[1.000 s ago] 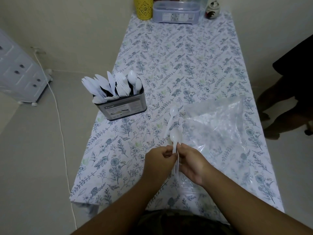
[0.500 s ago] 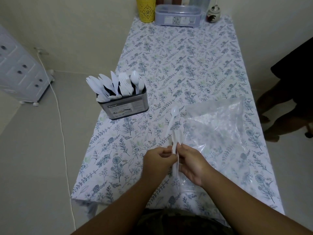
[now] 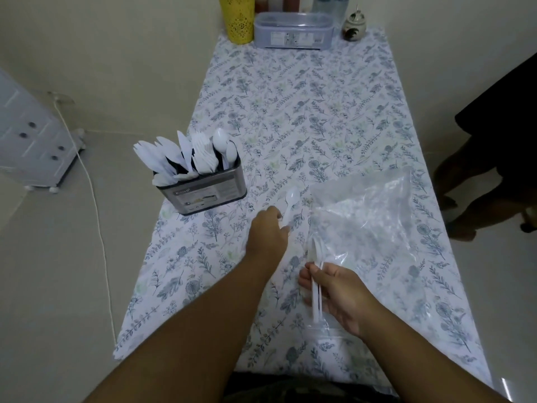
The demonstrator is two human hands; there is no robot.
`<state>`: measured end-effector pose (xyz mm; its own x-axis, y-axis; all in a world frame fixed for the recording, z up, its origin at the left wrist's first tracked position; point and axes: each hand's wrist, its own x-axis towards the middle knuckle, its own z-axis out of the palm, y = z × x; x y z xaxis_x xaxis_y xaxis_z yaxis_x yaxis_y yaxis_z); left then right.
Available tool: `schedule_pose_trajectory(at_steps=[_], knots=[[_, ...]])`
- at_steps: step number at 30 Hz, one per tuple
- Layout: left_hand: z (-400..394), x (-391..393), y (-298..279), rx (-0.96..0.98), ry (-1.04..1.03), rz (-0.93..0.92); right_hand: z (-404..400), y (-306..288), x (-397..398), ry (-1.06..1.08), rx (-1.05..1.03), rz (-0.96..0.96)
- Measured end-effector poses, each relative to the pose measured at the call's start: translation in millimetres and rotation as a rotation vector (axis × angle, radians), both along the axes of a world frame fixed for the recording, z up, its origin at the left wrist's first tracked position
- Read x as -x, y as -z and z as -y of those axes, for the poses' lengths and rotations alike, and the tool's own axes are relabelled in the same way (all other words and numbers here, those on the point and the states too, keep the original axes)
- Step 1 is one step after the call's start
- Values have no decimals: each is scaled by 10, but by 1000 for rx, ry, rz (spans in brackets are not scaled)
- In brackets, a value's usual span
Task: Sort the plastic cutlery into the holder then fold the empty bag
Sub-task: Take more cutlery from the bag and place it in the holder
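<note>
A loose white plastic spoon (image 3: 290, 206) is seen lying on the bench (image 3: 319, 112), which is covered by a floral-printed cloth. The left hand (image 3: 268, 231) is placed at the spoon's handle end, with the fingertips at the handle; whether the grip is closed on it cannot be told. Two or three white plastic spoons (image 3: 316, 274) are held in the right hand (image 3: 334, 292), the grip clamped on their handles, bowls pointing away. The crumpled clear plastic bag (image 3: 372, 225) is spread on the bench just right of the loose spoon. The grey rectangular metal holder (image 3: 203, 193), filled with white cutlery, stands left of the left hand.
</note>
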<state>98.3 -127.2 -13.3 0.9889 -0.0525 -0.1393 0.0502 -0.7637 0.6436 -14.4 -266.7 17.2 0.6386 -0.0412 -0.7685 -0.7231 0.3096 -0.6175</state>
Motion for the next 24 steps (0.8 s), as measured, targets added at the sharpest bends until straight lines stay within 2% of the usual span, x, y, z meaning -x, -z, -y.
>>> schedule_pose_trajectory(at_steps=[3, 6, 7, 10, 14, 18, 24], knots=[[88, -96, 60, -95, 18, -41, 80, -49, 17, -55, 111, 14], [93, -31, 66, -133, 53, -86, 170, -54, -19, -35, 126, 23], [67, 29, 45, -94, 39, -127, 186, -62, -41, -25, 119, 27], [-72, 352, -65, 213, -56, -288, 180, -70, -113, 13, 93, 43], [-149, 835, -253, 496, -54, -438, 108, -77, -232, -10, 62, 34], [-124, 988, -322, 540, 52, -371, -14, -123, -280, -109, 29, 76], [-195, 974, -398, 656, -52, -400, -83, -115, -313, -173, 36, 127]])
